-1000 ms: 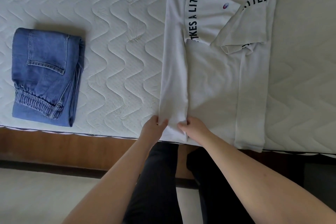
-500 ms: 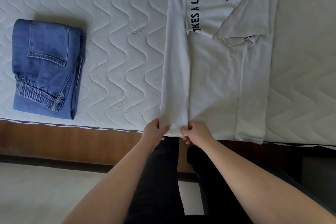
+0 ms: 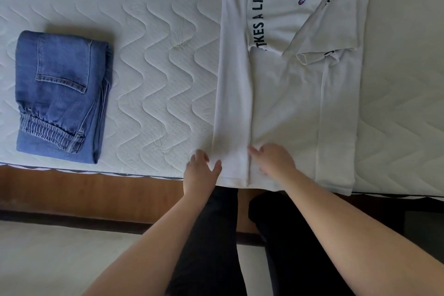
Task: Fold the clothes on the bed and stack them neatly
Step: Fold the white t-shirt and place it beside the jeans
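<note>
Head view, looking down: I see a white shirt (image 3: 288, 103) lying flat on the mattress (image 3: 149, 60), toward the right, its hem at the near edge above the wooden bed frame (image 3: 96, 190). Both long sides are folded inward. The left side forms a narrow band running from top to hem, and the right side forms another band with the sleeve (image 3: 322, 38) turned across the chest. Black lettering curves over the chest, partly hidden under the folds; I can read "A LITTLE" on the left part.

My left hand (image 3: 200, 170) sits at the hem on the outer edge of the left band. The thumb lies on the cloth and the fingers are loosely bent at the shirt's edge. I cannot tell whether they pinch the fabric or only rest against it. My right hand (image 3: 271, 161) lies on the shirt just beside the inner crease of that band, fingers fairly straight and flat on the cloth, pressing rather than grasping. The two hands are near each other with the band between them.

Well apart to the left, folded jeans (image 3: 60, 96) rest on the mattress near its front edge, a back pocket and an elastic cuff facing up.

Below the frame I see dark trouser legs (image 3: 288, 247) and pale floor (image 3: 48, 259).
</note>
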Tool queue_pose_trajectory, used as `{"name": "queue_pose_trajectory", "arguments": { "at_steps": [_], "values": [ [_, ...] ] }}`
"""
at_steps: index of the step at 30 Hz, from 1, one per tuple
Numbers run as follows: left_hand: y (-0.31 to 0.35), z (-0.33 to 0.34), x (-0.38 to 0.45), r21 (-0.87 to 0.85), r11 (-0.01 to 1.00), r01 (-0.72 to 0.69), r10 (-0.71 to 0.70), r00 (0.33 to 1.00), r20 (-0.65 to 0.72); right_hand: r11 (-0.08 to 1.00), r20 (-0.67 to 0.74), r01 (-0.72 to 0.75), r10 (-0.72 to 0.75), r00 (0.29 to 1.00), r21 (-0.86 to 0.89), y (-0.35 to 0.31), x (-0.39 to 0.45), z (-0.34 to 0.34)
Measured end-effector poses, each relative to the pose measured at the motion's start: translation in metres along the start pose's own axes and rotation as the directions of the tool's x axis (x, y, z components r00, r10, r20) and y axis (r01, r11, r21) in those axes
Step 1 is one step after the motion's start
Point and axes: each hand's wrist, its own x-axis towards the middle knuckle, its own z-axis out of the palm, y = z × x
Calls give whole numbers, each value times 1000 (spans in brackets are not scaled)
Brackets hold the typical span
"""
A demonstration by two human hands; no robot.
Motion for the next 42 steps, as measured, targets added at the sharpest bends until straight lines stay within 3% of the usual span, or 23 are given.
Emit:
{"name": "queue_pose_trajectory", "arguments": {
  "at_steps": [3, 7, 9, 13, 14, 16, 19, 21, 23, 24, 26, 29, 32, 35, 38, 42],
  "values": [
    [25, -11, 22, -20, 990, -137, 136, 990, -44, 918, -113, 41, 4, 994, 394, -9, 32, -34],
    [68, -24, 63, -10, 936, -352, 352, 936, -30, 838, -269, 154, -10, 963, 523, -30, 68, -84],
    [90, -30, 86, 38, 893, -449, 450, 893, -16, 680, -278, 181, 35, 960, 710, -46, 81, -109],
    [126, -43, 131, 186, 785, -590, 600, 800, 6, 132, -113, 97, 115, 987, 986, -78, 100, -157],
    [132, -46, 141, 230, 762, -605, 618, 786, 22, 62, -80, 73, 125, 989, 995, -83, 106, -166],
    [139, -51, 160, 310, 725, -615, 630, 774, 64, 33, -57, 52, 155, 986, 998, -88, 117, -175],
    [142, -56, 180, 383, 680, -626, 632, 764, 127, 100, -151, 129, 262, 953, 987, -89, 128, -185],
    [142, -59, 190, 433, 627, -647, 660, 737, 147, 354, -361, 247, 307, 881, 902, -85, 135, -196],
    [144, -58, 198, 476, 558, -679, 696, 696, 176, 591, -505, 276, 264, 822, 758, -76, 138, -201],
    [144, -57, 202, 496, 523, -694, 711, 675, 195, 614, -503, 259, 263, 823, 745, -73, 139, -202],
    [143, -57, 209, 526, 471, -708, 721, 653, 233, 561, -378, 173, 274, 884, 810, -68, 140, -198],
    [143, -62, 213, 546, 467, -695, 674, 680, 289, 558, -153, -12, 249, 956, 830, -68, 133, -191],
    [159, -70, 216, 519, 492, -699, 682, 680, 269, 670, -157, -94, 305, 939, 736, -69, 129, -198],
    [184, -82, 236, 418, 590, -691, 715, 687, 126, 908, -470, -88, 292, 833, 409, -69, 137, -215],
    [200, -97, 268, 281, 761, -584, 617, 786, -39, 905, -616, 89, 208, 760, 416, -74, 151, -228],
    [218, -120, 306, 194, 826, -529, 546, 837, -44, 909, -589, 276, -42, 807, 313, -89, 163, -236]
  ]
}}
